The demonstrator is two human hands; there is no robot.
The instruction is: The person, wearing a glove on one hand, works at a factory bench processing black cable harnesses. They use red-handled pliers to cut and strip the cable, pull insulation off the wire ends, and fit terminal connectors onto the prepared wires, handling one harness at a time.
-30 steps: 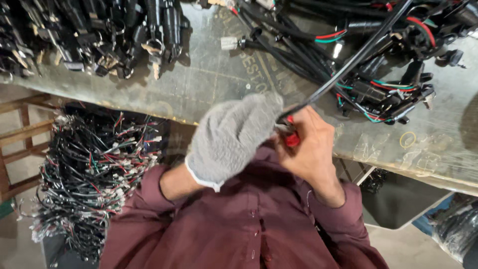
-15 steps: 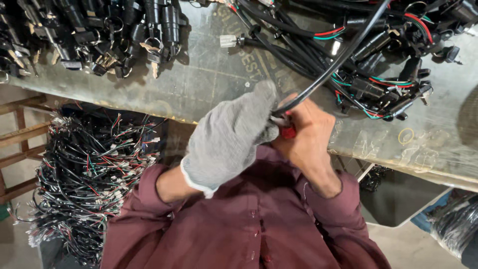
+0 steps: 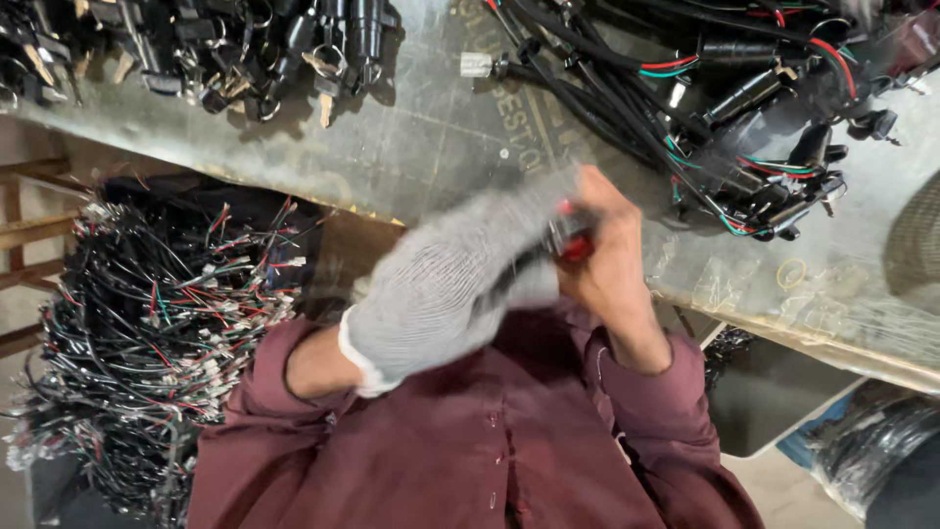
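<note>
**Knit glove and bare hand close together on a small red-tipped part**

Grey-gloved, your left hand (image 3: 446,294) wraps over the red-tipped part (image 3: 576,247), just below the worktable (image 3: 441,137) edge. Your bare right hand (image 3: 612,269) pinches it. Keep both grips firm and steady; the black cable (image 3: 627,118) trails up across the worktable.

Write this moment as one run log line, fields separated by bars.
left hand: grey knit glove, on black cable | right hand: bare, grips small red part | grey worktable
</note>
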